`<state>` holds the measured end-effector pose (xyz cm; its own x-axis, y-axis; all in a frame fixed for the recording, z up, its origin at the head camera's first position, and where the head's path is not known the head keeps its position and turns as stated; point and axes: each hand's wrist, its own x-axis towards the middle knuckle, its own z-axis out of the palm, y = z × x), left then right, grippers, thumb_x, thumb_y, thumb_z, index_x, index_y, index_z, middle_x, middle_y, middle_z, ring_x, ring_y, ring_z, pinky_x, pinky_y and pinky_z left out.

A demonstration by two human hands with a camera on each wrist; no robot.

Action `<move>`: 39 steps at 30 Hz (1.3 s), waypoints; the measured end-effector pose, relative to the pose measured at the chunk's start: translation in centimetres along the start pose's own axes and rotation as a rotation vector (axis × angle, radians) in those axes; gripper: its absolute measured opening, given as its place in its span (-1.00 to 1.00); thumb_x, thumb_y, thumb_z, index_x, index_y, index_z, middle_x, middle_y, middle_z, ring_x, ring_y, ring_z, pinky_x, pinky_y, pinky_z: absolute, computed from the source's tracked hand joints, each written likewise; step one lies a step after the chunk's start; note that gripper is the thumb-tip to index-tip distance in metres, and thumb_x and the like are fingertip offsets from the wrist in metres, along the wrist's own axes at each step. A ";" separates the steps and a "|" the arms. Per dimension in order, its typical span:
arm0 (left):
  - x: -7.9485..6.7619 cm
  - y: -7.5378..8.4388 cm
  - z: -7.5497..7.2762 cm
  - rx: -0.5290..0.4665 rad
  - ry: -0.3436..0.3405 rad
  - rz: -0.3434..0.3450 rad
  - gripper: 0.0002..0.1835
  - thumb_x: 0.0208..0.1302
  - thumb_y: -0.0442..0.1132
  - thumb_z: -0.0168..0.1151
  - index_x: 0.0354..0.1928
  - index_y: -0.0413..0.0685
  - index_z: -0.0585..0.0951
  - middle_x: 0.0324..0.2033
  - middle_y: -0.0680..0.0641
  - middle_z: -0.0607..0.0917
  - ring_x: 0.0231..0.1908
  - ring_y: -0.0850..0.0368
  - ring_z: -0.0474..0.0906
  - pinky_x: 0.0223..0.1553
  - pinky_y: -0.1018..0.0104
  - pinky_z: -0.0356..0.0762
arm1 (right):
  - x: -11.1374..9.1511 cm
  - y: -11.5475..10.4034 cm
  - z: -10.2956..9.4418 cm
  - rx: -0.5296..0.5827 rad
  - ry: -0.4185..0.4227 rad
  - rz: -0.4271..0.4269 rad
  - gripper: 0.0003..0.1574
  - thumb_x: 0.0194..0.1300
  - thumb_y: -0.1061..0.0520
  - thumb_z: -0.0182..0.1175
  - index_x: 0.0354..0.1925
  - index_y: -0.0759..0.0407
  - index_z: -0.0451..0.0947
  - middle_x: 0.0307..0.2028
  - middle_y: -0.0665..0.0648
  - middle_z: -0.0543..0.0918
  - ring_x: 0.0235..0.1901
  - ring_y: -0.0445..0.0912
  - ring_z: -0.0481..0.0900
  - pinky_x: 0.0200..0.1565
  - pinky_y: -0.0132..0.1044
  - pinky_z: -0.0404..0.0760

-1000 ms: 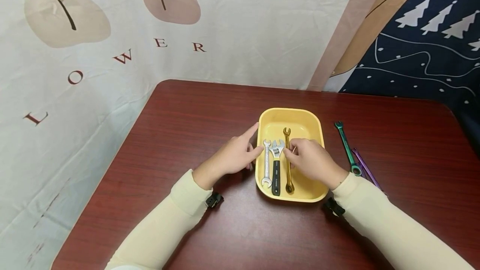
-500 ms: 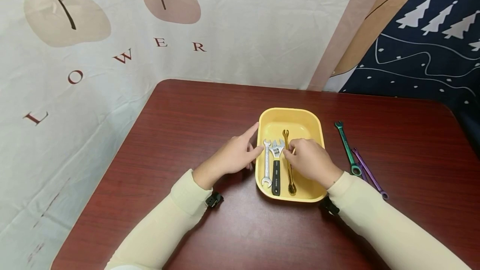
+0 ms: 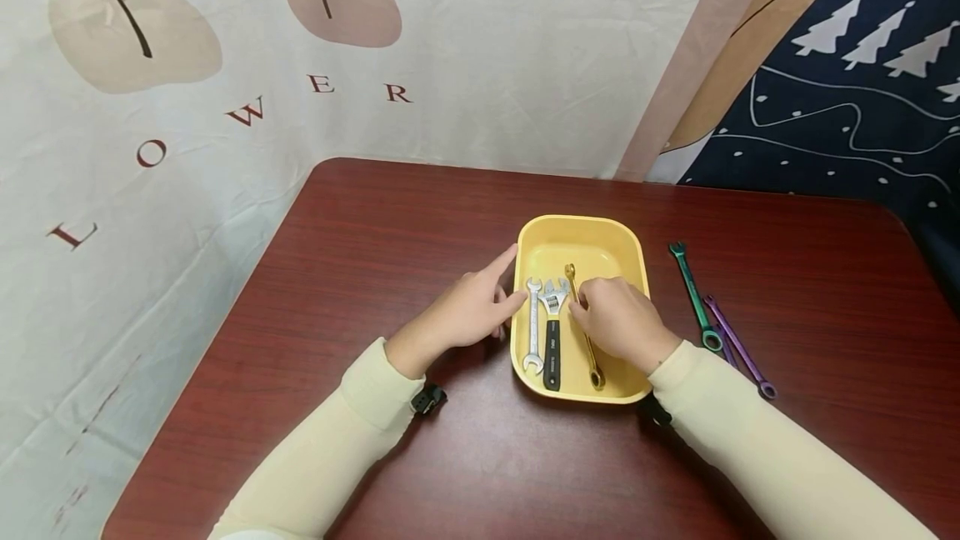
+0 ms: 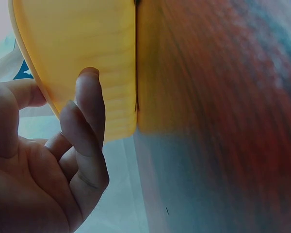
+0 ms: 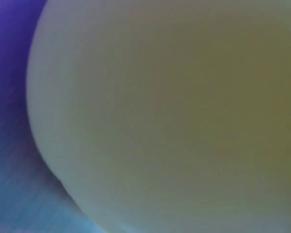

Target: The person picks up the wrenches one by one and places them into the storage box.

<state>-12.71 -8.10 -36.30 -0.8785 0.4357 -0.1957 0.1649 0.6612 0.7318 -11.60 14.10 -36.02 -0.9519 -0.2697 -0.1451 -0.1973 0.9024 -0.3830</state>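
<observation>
A yellow plastic tray (image 3: 581, 226) holds a silver open-end wrench (image 3: 533, 327), an adjustable wrench (image 3: 552, 348) with a black handle, and a gold combination wrench (image 3: 596, 375). My right hand (image 3: 618, 319) reaches into the tray and grips the gold wrench by its middle, hiding part of the shaft. The wrench slants, its ring end toward the near right. At the tray's left side my left hand (image 3: 472, 307) holds the rim, thumb over it and fingers along the outer wall (image 4: 111, 73). A pale blur fills most of the right wrist view.
Right of the tray, a green wrench (image 3: 693, 294) and purple wrenches (image 3: 738, 346) lie on the dark red wooden table (image 3: 375, 215). A printed cloth (image 3: 480, 65) hangs behind the table.
The gold wrench has turned in the tray: its ring end has swung right and its open end slid slightly nearer. My right wrist has shifted left; the left hand stays put.
</observation>
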 end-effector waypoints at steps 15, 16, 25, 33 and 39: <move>-0.1 -0.1 -0.1 0.000 0.006 0.003 -0.16 0.48 0.00 0.09 0.61 0.31 -0.14 -0.62 -0.07 0.68 -0.61 0.09 0.67 -0.55 0.24 0.56 | 0.4 0.0 0.1 -0.096 -0.039 -0.019 -0.58 0.41 0.08 0.18 -0.62 0.09 0.48 -0.69 0.05 0.48 -0.66 -0.10 0.42 -0.60 -0.27 0.33; -0.1 -0.1 -0.1 0.001 0.006 0.001 -0.16 0.48 0.00 0.09 0.61 0.31 -0.14 -0.62 -0.07 0.68 -0.61 0.09 0.67 -0.56 0.24 0.56 | 0.4 0.0 0.1 -0.109 -0.041 -0.023 -0.60 0.42 0.09 0.16 -0.59 0.11 0.50 -0.68 0.07 0.50 -0.65 -0.09 0.43 -0.59 -0.24 0.35; 0.0 -0.1 -0.1 0.005 0.003 -0.005 -0.17 0.48 -0.01 0.09 0.61 0.30 -0.13 -0.62 -0.07 0.69 -0.61 0.07 0.67 -0.55 0.25 0.55 | 0.4 0.0 0.4 -0.222 -0.073 -0.043 -0.64 0.47 0.09 0.01 -0.45 0.20 0.55 -0.56 0.17 0.57 -0.58 -0.01 0.50 -0.58 -0.03 0.49; 0.0 -0.1 -0.1 0.012 0.001 -0.009 -0.17 0.48 0.01 0.08 0.61 0.29 -0.13 -0.62 -0.06 0.69 -0.61 0.09 0.67 -0.55 0.26 0.55 | 0.4 0.0 0.4 -0.250 -0.088 -0.057 -0.56 0.49 0.12 -0.02 -0.54 0.17 0.54 -0.60 0.14 0.54 -0.59 -0.02 0.47 -0.61 -0.07 0.48; 0.0 -0.1 -0.1 0.005 0.000 -0.006 -0.17 0.48 0.01 0.08 0.61 0.29 -0.13 -0.62 -0.07 0.69 -0.61 0.08 0.67 -0.55 0.25 0.55 | 0.1 -0.1 0.4 -0.323 -0.114 -0.118 -0.58 0.40 0.22 0.00 -0.61 0.10 0.50 -0.60 0.12 0.54 -0.61 -0.03 0.46 -0.66 -0.03 0.48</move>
<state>-12.77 -8.27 -36.30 -0.8796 0.4316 -0.2003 0.1617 0.6670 0.7273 -11.64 13.86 -36.36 -0.8894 -0.3980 -0.2250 -0.3858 0.9174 -0.0977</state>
